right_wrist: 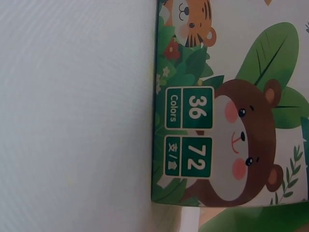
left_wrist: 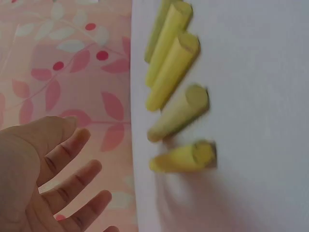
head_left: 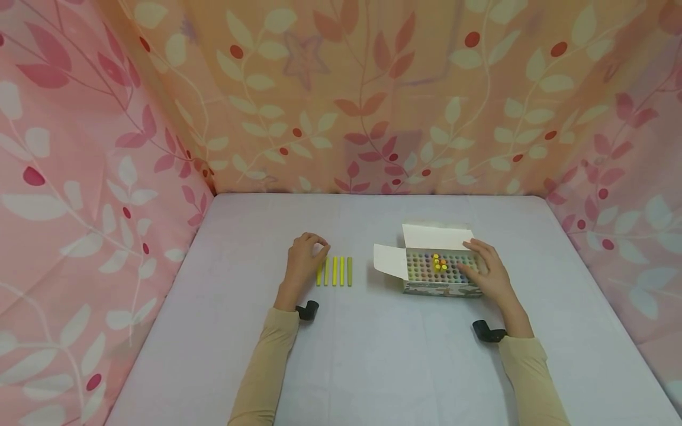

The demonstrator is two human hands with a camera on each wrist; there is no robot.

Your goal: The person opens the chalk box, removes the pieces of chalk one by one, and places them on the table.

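Chalks (head_left: 334, 271), five yellow, beside left hand (head_left: 303, 260); one box (head_left: 437, 289).

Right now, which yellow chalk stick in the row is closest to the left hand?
The leftmost stick of the row, right beside the left hand. The other sticks lie farther toward the box.

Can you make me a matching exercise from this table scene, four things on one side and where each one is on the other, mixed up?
Things:
1. left hand
2. right hand
3. yellow chalk sticks
4. box flap

Places:
A. in a row on the table, between hand and box
B. resting on the open chalk box
C. folded out at the box's left side
D. on the table beside the left end of the chalk row

Pairs: 1-D, 2-B, 3-A, 4-C
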